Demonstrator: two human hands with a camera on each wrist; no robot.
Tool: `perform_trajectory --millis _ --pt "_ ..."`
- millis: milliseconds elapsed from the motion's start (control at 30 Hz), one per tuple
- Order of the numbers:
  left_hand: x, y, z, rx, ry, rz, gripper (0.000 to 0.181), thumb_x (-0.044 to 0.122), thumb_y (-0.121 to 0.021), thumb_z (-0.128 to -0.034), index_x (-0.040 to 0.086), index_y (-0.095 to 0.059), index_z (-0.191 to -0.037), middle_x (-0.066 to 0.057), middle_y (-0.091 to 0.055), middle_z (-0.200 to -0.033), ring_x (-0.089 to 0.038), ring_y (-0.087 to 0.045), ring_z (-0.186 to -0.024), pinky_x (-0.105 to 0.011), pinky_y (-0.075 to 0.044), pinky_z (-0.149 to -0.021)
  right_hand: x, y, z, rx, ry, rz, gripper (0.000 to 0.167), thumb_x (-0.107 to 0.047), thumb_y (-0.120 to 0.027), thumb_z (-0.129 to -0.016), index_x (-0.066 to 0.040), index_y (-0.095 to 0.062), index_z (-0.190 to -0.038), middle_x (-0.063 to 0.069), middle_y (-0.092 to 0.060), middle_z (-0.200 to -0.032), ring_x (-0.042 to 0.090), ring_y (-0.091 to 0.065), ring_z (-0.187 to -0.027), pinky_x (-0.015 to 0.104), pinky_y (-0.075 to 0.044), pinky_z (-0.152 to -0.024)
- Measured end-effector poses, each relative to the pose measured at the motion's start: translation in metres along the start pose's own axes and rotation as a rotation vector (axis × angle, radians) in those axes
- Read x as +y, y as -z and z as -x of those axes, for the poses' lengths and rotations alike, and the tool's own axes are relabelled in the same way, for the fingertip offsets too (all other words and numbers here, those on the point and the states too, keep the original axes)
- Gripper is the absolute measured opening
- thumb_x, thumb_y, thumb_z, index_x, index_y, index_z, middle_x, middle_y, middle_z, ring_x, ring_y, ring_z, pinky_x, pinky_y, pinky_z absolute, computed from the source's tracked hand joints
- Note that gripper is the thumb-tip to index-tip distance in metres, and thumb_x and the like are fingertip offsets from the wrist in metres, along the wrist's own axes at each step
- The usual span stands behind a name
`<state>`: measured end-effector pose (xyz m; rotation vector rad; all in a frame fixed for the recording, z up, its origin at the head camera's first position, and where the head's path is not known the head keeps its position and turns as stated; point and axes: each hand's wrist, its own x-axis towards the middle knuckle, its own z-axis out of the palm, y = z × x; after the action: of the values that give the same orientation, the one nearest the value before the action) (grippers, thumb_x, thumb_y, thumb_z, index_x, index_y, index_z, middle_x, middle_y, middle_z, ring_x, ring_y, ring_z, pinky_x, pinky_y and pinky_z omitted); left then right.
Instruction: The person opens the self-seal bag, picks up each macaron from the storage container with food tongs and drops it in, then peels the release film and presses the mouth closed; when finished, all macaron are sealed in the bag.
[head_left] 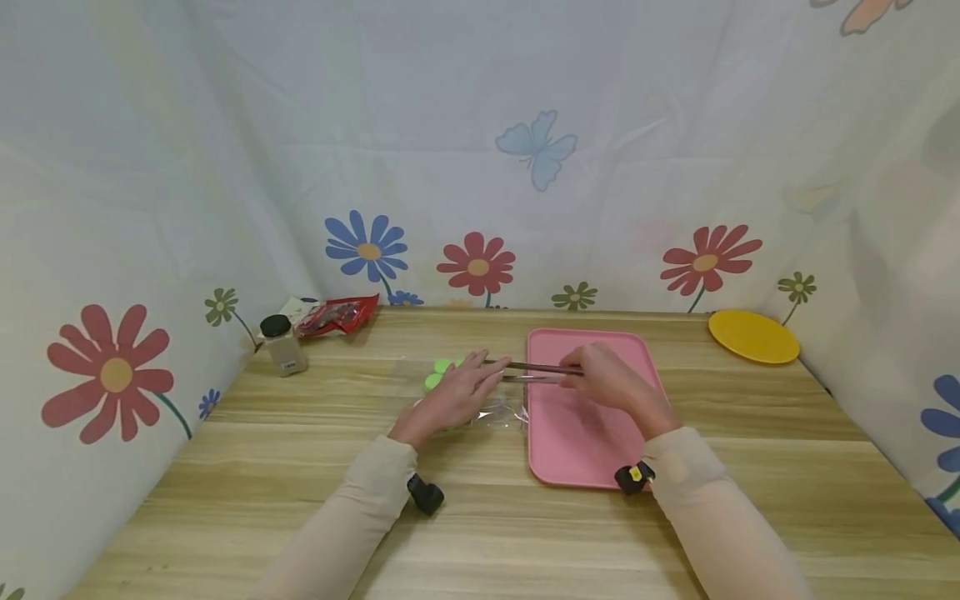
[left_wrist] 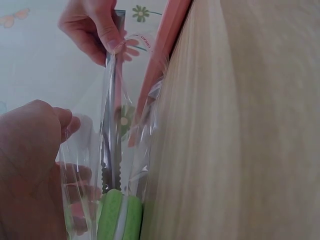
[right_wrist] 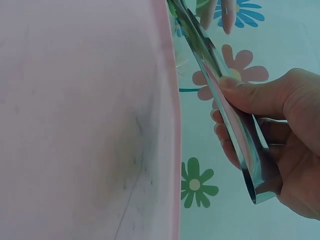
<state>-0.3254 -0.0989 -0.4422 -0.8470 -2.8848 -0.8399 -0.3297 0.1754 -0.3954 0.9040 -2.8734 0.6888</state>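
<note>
My right hand grips metal tongs, with the thumb along one arm and the fingers round the other. The tongs reach leftward into a clear plastic bag. In the left wrist view their serrated tips stand at a green macaron-like piece with a white layer. Whether the tips touch it, I cannot tell. My left hand holds the side of the bag, several fingers showing through the film. Part of the bag and its green pieces are hidden beneath this hand in the head view.
A pink tray lies under my right hand, its left edge beside the bag. At the back left stand a jar with a black lid and a red packet. A yellow plate lies at the back right.
</note>
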Motion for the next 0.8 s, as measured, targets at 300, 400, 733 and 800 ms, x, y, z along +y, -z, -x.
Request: perform_trajectory --millis 300,400,733,800 --pt "0.000 -0.001 0.000 -0.002 0.000 0.002 0.050 0.043 -0.030 -0.1098 0.024 -0.039 -0.155 -0.016 -0.021 -0.163 -0.033 -0.013 -0.151 -0.065 -0.011 -0.116 -0.001 -0.003 -0.003 0.002 -0.008 0.024 0.014 -0.006 -0.077 -0.088 0.002 -0.077 -0.099 0.003 -0.072 -0.083 0.011 -0.059 -0.069 0.031 -0.052 -0.065" --pt "-0.001 -0.002 0.001 -0.009 0.006 0.001 0.050 0.043 -0.030 -0.1099 0.025 -0.039 -0.156 -0.015 -0.021 -0.164 -0.032 -0.013 -0.151 -0.064 -0.011 -0.116 -0.001 -0.002 -0.002 -0.014 -0.017 0.020 0.015 -0.006 -0.077 -0.088 0.002 -0.076 -0.100 0.003 -0.071 -0.084 0.012 -0.059 -0.070 0.032 -0.052 -0.066" --pt "-0.001 -0.001 0.000 -0.007 0.005 0.008 0.049 0.039 -0.032 -0.1101 0.023 -0.039 -0.156 -0.015 -0.023 -0.163 -0.033 -0.014 -0.151 -0.063 -0.011 -0.117 0.009 0.046 0.027 -0.114 0.010 -0.029 0.006 -0.004 -0.074 -0.089 -0.001 -0.075 -0.094 0.000 -0.068 -0.079 0.013 -0.055 -0.065 0.031 -0.050 -0.062" --pt "-0.001 -0.001 0.000 -0.012 0.008 0.005 0.049 0.040 -0.032 -0.1100 0.023 -0.039 -0.156 -0.015 -0.023 -0.163 -0.033 -0.013 -0.151 -0.062 -0.011 -0.117 0.014 0.058 0.038 -0.163 -0.003 -0.047 0.012 -0.003 -0.073 -0.090 0.001 -0.073 -0.101 0.000 -0.068 -0.082 0.013 -0.057 -0.069 0.031 -0.052 -0.065"
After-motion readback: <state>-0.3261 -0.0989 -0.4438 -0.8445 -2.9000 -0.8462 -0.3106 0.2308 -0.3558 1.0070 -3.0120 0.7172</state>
